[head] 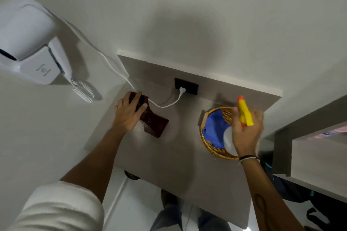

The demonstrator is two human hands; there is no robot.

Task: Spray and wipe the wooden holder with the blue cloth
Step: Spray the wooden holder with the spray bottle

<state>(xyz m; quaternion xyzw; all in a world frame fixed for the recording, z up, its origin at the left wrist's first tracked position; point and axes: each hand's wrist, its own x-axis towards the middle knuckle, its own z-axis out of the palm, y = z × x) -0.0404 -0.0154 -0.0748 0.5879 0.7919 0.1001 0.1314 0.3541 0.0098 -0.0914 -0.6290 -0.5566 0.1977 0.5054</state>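
The dark brown wooden holder [154,120] lies on the grey shelf [169,155] near its back left corner. My left hand [128,113] grips its upper end from above. My right hand [246,127] holds a spray bottle [244,111] with a yellow and orange trigger head and a pale translucent body, just over the wicker basket [216,151]. The blue cloth [216,129] lies crumpled inside that basket, partly hidden by the bottle and my hand.
A white wall-mounted hair dryer [28,43] with a coiled cord hangs at the left. Its white cable runs to a plug in the black socket [185,86] behind the holder. A grey ledge [309,137] juts in at the right. The floor and my legs show below.
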